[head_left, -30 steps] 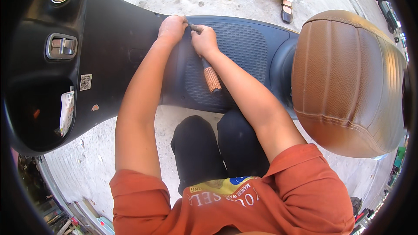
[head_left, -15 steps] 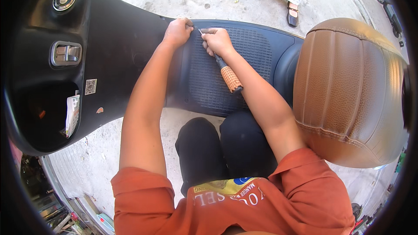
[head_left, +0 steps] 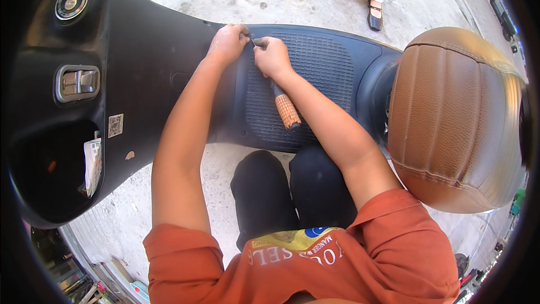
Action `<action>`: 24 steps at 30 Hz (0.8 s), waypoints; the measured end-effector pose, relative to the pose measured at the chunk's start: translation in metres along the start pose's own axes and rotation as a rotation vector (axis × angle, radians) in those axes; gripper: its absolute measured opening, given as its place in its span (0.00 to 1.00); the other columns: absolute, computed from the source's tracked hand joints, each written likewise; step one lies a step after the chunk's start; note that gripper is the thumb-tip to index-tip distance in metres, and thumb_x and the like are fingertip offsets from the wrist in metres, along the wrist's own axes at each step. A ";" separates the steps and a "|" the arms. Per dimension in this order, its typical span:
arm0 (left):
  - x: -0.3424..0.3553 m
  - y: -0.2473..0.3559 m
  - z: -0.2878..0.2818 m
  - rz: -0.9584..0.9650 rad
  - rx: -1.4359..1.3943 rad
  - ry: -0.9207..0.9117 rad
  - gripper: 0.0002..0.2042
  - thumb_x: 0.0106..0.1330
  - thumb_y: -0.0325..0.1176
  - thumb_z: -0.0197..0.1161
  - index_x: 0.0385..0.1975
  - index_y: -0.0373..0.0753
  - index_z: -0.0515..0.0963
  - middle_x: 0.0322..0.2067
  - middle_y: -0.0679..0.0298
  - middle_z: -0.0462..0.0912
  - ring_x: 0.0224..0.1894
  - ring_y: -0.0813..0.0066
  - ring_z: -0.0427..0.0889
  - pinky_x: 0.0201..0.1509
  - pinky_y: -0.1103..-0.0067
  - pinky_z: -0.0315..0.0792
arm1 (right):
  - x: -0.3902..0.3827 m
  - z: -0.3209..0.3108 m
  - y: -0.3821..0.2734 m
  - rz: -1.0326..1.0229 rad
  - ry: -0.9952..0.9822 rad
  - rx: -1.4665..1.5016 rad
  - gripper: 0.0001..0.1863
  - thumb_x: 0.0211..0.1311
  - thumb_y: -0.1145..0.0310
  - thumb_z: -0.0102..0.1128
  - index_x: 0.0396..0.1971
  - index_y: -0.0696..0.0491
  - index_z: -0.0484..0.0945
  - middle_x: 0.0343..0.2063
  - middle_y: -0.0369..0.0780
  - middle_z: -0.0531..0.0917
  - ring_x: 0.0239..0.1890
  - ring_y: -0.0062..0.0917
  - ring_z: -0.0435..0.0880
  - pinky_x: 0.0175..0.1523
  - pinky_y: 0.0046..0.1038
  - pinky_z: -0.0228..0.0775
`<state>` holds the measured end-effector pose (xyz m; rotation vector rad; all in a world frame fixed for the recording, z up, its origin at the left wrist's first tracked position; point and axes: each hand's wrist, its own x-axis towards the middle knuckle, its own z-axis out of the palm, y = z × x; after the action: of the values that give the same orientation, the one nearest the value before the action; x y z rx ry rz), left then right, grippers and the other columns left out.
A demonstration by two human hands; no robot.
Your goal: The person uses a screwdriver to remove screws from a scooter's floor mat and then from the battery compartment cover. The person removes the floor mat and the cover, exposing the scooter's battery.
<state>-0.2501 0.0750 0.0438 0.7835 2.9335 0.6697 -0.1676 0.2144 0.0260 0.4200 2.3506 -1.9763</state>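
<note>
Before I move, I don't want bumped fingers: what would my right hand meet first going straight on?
Probably the left hand, just ahead of the right hand, though depth is unclear.

Room opens over the footboard [head_left: 332,67] right of centre; brown seat [head_left: 455,118] blocks far right, black panel [head_left: 146,67] left.

Bright daylight here, pale stained concrete [head_left: 292,0] running out past both long edges of the footboard [head_left: 320,73]!
</note>
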 end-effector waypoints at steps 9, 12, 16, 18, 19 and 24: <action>-0.003 0.001 0.002 0.257 0.292 0.058 0.10 0.64 0.32 0.65 0.43 0.39 0.86 0.38 0.56 0.83 0.48 0.58 0.81 0.52 0.68 0.77 | 0.005 0.013 0.024 -0.382 0.206 -0.175 0.15 0.65 0.73 0.57 0.49 0.62 0.83 0.33 0.51 0.88 0.27 0.33 0.88 0.39 0.31 0.80; -0.007 -0.002 0.006 0.292 0.413 0.056 0.11 0.63 0.30 0.62 0.43 0.40 0.85 0.39 0.58 0.82 0.50 0.59 0.81 0.52 0.70 0.78 | -0.003 0.010 0.012 -0.194 0.122 -0.139 0.15 0.65 0.73 0.57 0.49 0.62 0.83 0.34 0.52 0.88 0.32 0.36 0.89 0.44 0.31 0.80; -0.007 0.001 0.011 0.400 0.575 0.085 0.10 0.61 0.28 0.60 0.40 0.37 0.83 0.37 0.59 0.80 0.50 0.60 0.80 0.51 0.72 0.79 | 0.010 0.012 0.028 -0.376 0.192 -0.169 0.15 0.65 0.73 0.56 0.48 0.61 0.83 0.32 0.49 0.88 0.25 0.31 0.86 0.35 0.31 0.79; -0.012 -0.007 0.014 0.462 0.652 0.089 0.08 0.59 0.28 0.60 0.38 0.36 0.81 0.37 0.58 0.79 0.48 0.60 0.80 0.51 0.73 0.79 | -0.007 0.008 0.004 -0.126 0.053 -0.043 0.15 0.66 0.73 0.56 0.48 0.61 0.83 0.30 0.48 0.88 0.20 0.28 0.84 0.29 0.30 0.78; -0.012 -0.007 0.015 0.490 0.675 0.098 0.08 0.59 0.28 0.60 0.36 0.35 0.80 0.36 0.57 0.79 0.47 0.61 0.80 0.50 0.73 0.79 | -0.008 0.007 0.003 -0.110 0.041 -0.035 0.15 0.66 0.73 0.55 0.48 0.61 0.83 0.29 0.48 0.87 0.19 0.27 0.83 0.27 0.30 0.76; -0.009 -0.001 0.016 0.571 0.787 0.128 0.07 0.57 0.29 0.61 0.33 0.35 0.80 0.35 0.57 0.80 0.44 0.63 0.80 0.49 0.75 0.78 | -0.006 -0.001 0.001 -0.094 0.014 -0.032 0.15 0.65 0.73 0.54 0.48 0.61 0.83 0.26 0.47 0.87 0.16 0.26 0.81 0.23 0.30 0.74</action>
<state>-0.2406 0.0761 0.0283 1.7120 3.0530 -0.5304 -0.1613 0.2144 0.0266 0.3289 2.4499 -1.9771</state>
